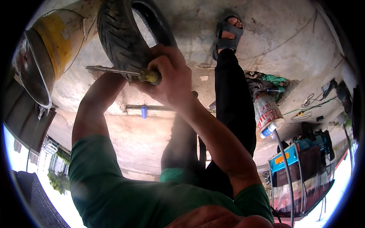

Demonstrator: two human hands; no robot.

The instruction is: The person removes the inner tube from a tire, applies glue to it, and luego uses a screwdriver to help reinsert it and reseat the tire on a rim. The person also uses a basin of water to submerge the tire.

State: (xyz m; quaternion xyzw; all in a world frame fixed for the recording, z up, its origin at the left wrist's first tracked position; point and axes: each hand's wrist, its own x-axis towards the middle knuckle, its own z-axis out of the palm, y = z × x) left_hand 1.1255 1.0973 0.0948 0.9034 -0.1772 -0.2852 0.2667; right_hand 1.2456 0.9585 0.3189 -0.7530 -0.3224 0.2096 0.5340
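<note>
My right hand (173,78) is closed around the yellowish handle of a knife (150,76), its thin blade pointing left across the tyre. A black motorcycle tyre (123,36) with grooved tread stands directly in front of my hands. My right knuckles are against the tyre's lower part. My left hand (119,77) is at the tyre's lower left edge, under the blade. Its fingers are hidden behind the blade and the tyre, so its grip does not show.
At the left are a yellow-and-white bucket (55,41) and a metal basin (38,72). A small blue cylinder (144,111) lies on the concrete floor. To the right sit a red-and-white bucket (269,110), cables (310,104) and a blue-and-red vehicle (300,163). My sandalled foot (229,34) is ahead.
</note>
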